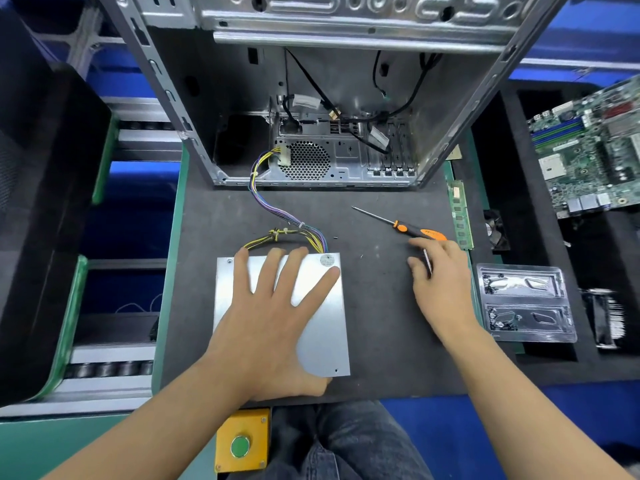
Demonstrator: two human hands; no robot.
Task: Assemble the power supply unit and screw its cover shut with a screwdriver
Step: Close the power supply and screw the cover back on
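The silver power supply unit (322, 327) lies flat on the dark mat, its plain metal cover facing up. My left hand (277, 317) rests on the cover, palm down, fingers spread. A bundle of coloured wires (277, 213) runs from the unit's far edge into the open computer case (311, 98). An orange and black screwdriver (405, 227) lies on the mat to the right, tip pointing far left. My right hand (440, 282) hovers just below its handle, fingers loosely curled, touching nothing that I can make out.
A clear plastic tray (526, 303) with small screws sits at the right. A memory stick (460, 213) lies along the mat's right edge, a motherboard (588, 150) further right. A yellow box with a green button (242, 441) is at the near edge.
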